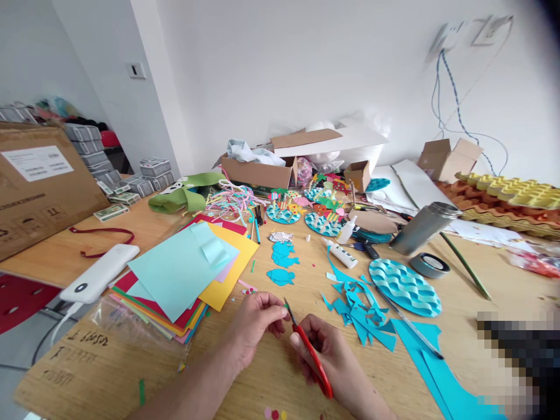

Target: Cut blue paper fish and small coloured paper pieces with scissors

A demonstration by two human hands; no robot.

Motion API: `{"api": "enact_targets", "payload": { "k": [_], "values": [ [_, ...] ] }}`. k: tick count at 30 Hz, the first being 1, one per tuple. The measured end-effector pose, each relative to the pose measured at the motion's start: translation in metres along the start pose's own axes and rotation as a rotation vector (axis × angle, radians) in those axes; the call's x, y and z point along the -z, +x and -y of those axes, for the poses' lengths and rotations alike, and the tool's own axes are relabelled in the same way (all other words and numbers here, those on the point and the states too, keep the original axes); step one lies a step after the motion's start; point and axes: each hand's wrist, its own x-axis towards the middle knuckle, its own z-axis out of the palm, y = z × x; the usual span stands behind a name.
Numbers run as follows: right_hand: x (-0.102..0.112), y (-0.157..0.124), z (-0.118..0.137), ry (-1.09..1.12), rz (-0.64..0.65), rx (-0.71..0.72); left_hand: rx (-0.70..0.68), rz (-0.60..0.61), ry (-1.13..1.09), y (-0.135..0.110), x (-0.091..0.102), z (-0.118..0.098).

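Observation:
In my right hand [326, 350] are red-handled scissors [311, 353], their dark blades pointing up toward the fingers of my left hand. My left hand [258, 321] is closed in a pinch beside the blade tips. A tiny green bit [286, 305] shows at its fingertips, too small to name. Just beyond the hands lie blue paper fish [280, 276] in a column, with a patterned fish [281, 237] above them. To the right of them is a heap of blue paper scraps [361, 312].
Stacked coloured paper [175, 274] and a white power bank [100, 271] lie left. Rightward are a wavy blue disc [405, 287], a pen [413, 326], a glue bottle [343, 255], a tape roll [429, 265] and a metal flask [422, 228]. Decorated discs [283, 214] and boxes [258, 173] stand behind.

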Motion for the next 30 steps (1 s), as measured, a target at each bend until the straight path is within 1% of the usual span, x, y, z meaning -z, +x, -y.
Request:
{"api": "enact_targets", "payload": {
  "k": [22, 30],
  "values": [
    [0.0002, -0.0006, -0.0011, 0.005, 0.002, 0.007, 0.000, 0.017, 0.020, -0.0011, 0.0007, -0.0002],
    [0.0005, 0.0007, -0.0054, -0.006, -0.004, 0.008, 0.001, 0.016, 0.007, 0.0006, 0.0023, 0.0016]
  ]
}}
